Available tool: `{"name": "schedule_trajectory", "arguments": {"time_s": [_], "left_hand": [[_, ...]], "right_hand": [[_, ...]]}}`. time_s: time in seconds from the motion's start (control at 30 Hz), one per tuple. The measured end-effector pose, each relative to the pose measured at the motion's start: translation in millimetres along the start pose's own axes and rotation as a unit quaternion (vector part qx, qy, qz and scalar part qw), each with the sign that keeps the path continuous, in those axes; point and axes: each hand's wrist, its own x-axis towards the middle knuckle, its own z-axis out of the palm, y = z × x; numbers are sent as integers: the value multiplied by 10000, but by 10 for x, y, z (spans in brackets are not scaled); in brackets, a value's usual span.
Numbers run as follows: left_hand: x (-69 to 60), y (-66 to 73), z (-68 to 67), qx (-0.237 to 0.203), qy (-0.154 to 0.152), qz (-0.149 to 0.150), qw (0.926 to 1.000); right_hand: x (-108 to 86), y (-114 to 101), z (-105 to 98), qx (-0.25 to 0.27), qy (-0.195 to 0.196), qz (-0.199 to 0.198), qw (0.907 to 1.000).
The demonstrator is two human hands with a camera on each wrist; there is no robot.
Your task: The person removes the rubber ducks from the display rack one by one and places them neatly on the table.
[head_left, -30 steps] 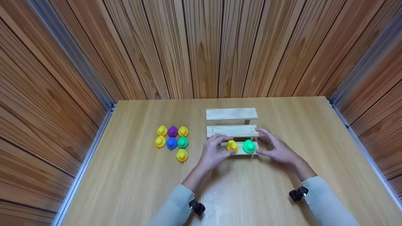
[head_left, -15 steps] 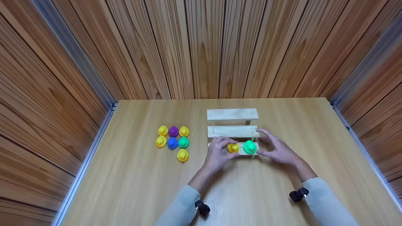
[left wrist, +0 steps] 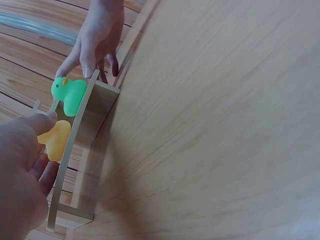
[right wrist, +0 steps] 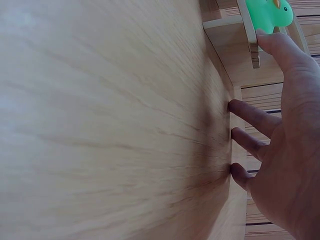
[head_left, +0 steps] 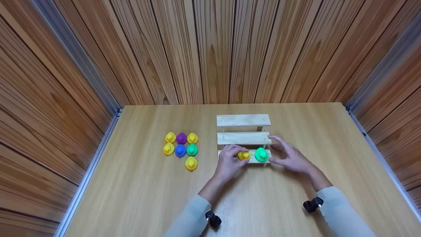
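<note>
On the lowest step of a small three-step wooden stand [head_left: 244, 138], a yellow rubber duck [head_left: 244, 155] sits left of a green rubber duck [head_left: 261, 154]. My left hand [head_left: 228, 161] pinches the yellow duck between thumb and fingers; in the left wrist view this duck [left wrist: 59, 140] is partly hidden by the hand. At the stand's right end is my right hand [head_left: 291, 157], its fingers spread. In the right wrist view its thumb touches the end of the lowest step beside the green duck [right wrist: 270, 15], and the other fingertips reach down to the tabletop.
Left of the stand, several rubber ducks are grouped on the wooden table [head_left: 148, 197]: yellow ones, a purple duck [head_left: 181, 138], a blue duck [head_left: 180, 150] and another green duck [head_left: 192, 149]. Wood-plank walls [head_left: 213, 49] enclose the table at the back and sides.
My left hand has moved slightly right and its fingers have come in around the yellow duck, which now tips a little. My right hand stays at the stand's end.
</note>
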Motion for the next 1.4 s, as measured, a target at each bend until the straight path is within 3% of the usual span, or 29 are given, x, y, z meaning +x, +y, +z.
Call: {"name": "schedule_trajectory", "arguments": {"time_s": [0.3,0.7,0.9,1.07,1.23,1.4], "left_hand": [[4,17,-23,-97,24,6,9999],[-31,72,-153,-57,-69,-80,9999],[-82,72,-298,-89,-215,-58,9997],[-106,74,-440,-251,-279,-231,9990],[-141,56,-595,-286,-269,-423,9983],[-189,9,-767,-255,-186,-415,9986]], "right_hand": [[10,15,4,4,14,-49,10000],[10,-4,2,32,-19,-21,10000],[7,5,0,41,3,-93,9999],[13,3,-15,77,13,-84,9999],[8,2,-10,125,-19,-24,9999],[10,13,-1,103,-21,-18,9999]]}}
